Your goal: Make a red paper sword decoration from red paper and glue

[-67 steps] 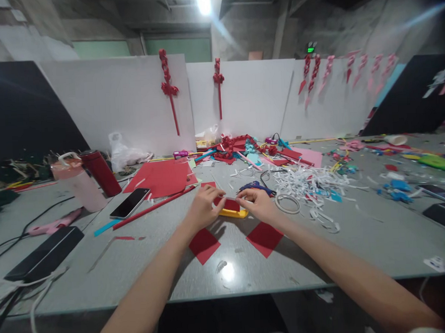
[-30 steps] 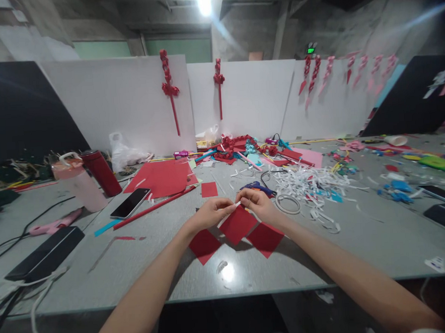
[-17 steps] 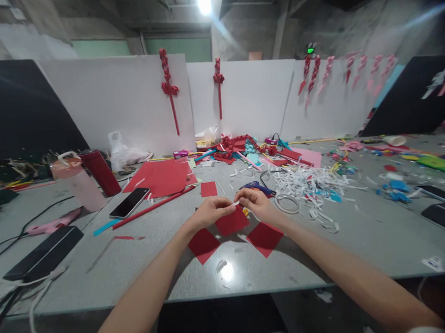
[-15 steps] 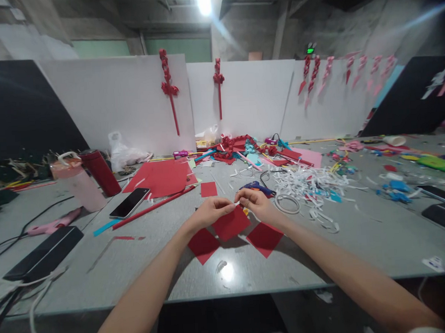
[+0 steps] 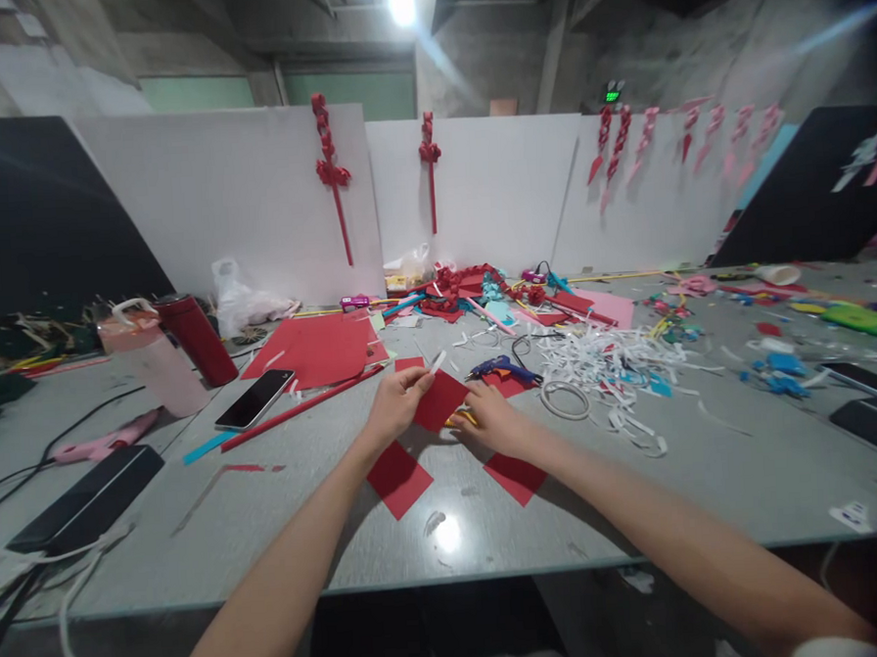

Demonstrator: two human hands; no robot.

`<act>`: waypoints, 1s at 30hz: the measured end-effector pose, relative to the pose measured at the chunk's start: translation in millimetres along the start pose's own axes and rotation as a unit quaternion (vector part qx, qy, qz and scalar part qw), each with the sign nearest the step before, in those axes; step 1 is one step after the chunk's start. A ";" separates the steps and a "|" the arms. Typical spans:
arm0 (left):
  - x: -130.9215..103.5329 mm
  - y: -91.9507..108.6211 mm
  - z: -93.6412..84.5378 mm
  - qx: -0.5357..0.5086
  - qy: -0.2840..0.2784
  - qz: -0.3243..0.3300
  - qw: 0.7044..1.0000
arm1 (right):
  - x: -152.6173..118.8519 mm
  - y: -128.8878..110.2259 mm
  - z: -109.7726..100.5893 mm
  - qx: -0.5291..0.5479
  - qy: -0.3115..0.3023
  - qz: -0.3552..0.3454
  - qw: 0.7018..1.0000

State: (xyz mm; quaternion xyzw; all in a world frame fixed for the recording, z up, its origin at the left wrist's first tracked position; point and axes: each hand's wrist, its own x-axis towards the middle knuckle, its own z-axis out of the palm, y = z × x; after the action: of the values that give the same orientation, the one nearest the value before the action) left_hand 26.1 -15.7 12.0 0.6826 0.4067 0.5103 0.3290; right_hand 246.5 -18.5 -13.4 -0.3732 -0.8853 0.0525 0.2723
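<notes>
My left hand (image 5: 398, 401) is closed in a pinch on a red paper square (image 5: 442, 399), raised over the table. A narrow white strip (image 5: 438, 361) sticks up at its fingertips. My right hand (image 5: 493, 419) bends its fingers round a small yellow-handled tool (image 5: 461, 419), low at the square's right side; most of the tool is hidden. Two more red squares lie flat nearer me, one at the left (image 5: 398, 480) and one at the right (image 5: 516, 478), partly under my right forearm. Just beyond my right hand lies a blue glue gun (image 5: 500, 366).
White paper shreds (image 5: 609, 359) and a coiled white roll (image 5: 566, 400) lie to the right. At the left are a phone (image 5: 255, 400), a red stick (image 5: 303, 408), red sheets (image 5: 314, 350), a pink bottle (image 5: 153, 363) and a red flask (image 5: 198, 341). Red paper chains hang behind.
My hands have come apart. The left has drawn back leftward with the white strip at its fingertips, while the right has lowered onto the yellow-handled tool. The raised square has shifted left and up.
</notes>
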 end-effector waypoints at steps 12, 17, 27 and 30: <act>1.4 -3.1 -13.3 0.087 0.227 0.040 0.969 | -1.8 -1.8 -1.4 0.008 0.018 0.128 0.992; 0.7 -4.7 -13.1 0.100 0.210 0.051 0.971 | 0.5 -3.7 -24.8 0.082 0.138 0.137 0.978; -2.2 -3.0 -10.4 0.132 0.150 0.058 0.978 | 3.0 -5.2 -29.0 0.156 0.100 0.029 0.982; -0.8 -6.4 -10.6 0.123 0.147 0.050 0.980 | 2.5 -4.5 -27.9 0.155 0.091 0.023 0.983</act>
State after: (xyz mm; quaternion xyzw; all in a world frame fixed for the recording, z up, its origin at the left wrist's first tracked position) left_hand 14.3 -13.1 8.9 0.6553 0.4754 0.5667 0.1530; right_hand 256.8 -23.1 12.7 -0.3501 -0.8289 0.1610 0.4054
